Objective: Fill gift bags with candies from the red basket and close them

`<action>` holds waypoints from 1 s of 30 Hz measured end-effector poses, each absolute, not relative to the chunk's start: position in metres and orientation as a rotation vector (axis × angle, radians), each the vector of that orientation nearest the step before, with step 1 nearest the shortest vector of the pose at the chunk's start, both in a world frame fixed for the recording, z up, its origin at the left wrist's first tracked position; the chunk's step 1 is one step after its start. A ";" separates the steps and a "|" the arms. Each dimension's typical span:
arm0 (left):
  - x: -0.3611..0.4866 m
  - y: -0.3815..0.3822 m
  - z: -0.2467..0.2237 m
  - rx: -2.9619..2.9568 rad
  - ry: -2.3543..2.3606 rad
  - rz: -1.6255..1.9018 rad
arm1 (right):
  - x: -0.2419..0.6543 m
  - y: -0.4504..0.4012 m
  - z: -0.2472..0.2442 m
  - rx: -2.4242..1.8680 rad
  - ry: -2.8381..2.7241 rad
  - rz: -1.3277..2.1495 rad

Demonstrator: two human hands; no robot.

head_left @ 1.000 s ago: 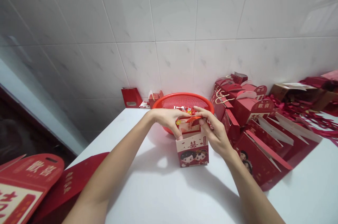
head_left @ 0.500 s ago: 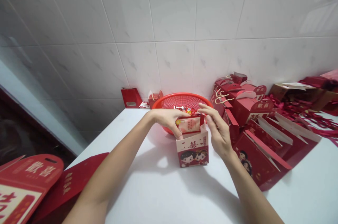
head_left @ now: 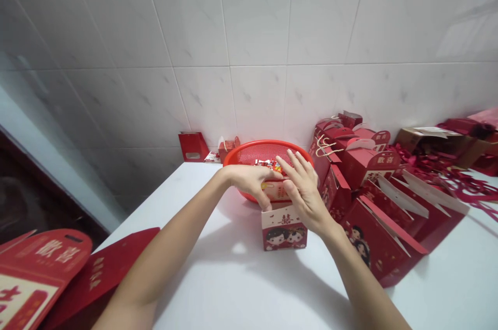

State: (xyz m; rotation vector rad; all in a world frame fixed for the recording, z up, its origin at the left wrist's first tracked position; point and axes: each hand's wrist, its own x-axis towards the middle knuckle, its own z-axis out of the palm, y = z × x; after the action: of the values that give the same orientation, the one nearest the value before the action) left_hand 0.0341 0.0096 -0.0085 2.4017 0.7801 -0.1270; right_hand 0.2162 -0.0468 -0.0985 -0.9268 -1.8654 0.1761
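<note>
"Where's the double-happiness gift box [head_left: 285, 237]?"

"Upright on the white tabletop [head_left: 218, 273], in from the far edge: cream band over red, cartoon couple in front. The left hand [head_left: 252, 182] holds its left side between thumb and fingers."

"The right hand [head_left: 304, 189]?"

"Fingers fanned wide, blocking its top right; contact I can't tell."

"Nearby?"

"Red plastic basket [head_left: 254, 152] behind, toward the far edge; red cartons [head_left: 383, 247] rightward."

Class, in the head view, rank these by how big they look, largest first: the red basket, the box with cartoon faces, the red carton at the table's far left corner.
1. Red basket
2. Box with cartoon faces
3. Red carton
The third stands farther back, so its true size against the second is unsure.
</note>
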 end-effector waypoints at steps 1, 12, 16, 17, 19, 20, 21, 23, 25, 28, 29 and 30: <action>0.034 0.010 -0.009 2.407 0.788 -0.127 | 0.217 -0.046 -0.099 -0.942 -1.872 0.169; 0.031 0.014 -0.010 2.401 0.748 -0.135 | 0.223 -0.050 -0.093 -0.893 -1.566 0.267; 0.029 0.015 -0.010 2.377 0.740 -0.148 | 0.229 -0.049 -0.095 -0.937 -1.632 0.175; 0.028 0.016 -0.011 2.380 0.742 -0.148 | 0.230 -0.049 -0.096 -0.953 -1.664 0.143; 0.027 0.017 -0.012 2.390 0.727 -0.133 | 0.233 -0.050 -0.098 -0.992 -1.729 0.074; 0.026 0.017 -0.012 2.392 0.713 -0.124 | 0.234 -0.051 -0.098 -1.011 -1.758 0.041; 0.026 0.017 -0.013 2.389 0.699 -0.119 | 0.235 -0.053 -0.099 -1.026 -1.782 0.010; 0.026 0.017 -0.013 2.383 0.678 -0.116 | 0.238 -0.056 -0.099 -1.041 -1.823 -0.042; 0.027 0.017 -0.012 2.388 0.665 -0.107 | 0.239 -0.060 -0.099 -1.046 -1.862 -0.088; 0.027 0.017 -0.010 2.409 0.640 -0.089 | 0.241 -0.064 -0.099 -1.065 -1.900 -0.120; 0.028 0.016 -0.010 2.415 0.640 -0.092 | 0.240 -0.065 -0.099 -1.066 -1.903 -0.112; 0.028 0.016 -0.009 2.417 0.645 -0.097 | 0.239 -0.065 -0.099 -1.059 -1.904 -0.098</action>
State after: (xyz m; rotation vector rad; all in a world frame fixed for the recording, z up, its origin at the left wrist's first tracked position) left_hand 0.0278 0.0157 -0.0094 2.4173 0.6453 -0.0972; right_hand 0.2391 -0.0650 -0.0987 -1.0589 -1.9036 -0.0980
